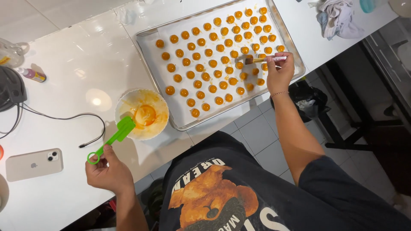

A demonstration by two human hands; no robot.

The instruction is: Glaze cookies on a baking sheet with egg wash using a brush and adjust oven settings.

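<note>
Bare counter is left between the bowl (142, 113) and the bottle (32, 75), and a hand could be passed there. The right side is filled by the baking tray (147, 51) with its rows of orange balls (212, 64), while passage at the near left is narrowed by the phone (34, 164) and the black cable (85, 124).

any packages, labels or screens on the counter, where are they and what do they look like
Small bottle: far left of the counter, lying on its side, purple cap, yellow label.
Phone: near left edge, face down, pale beige rectangle, screen hidden.
Clear bag: top left corner, crumpled, yellow print.
</note>
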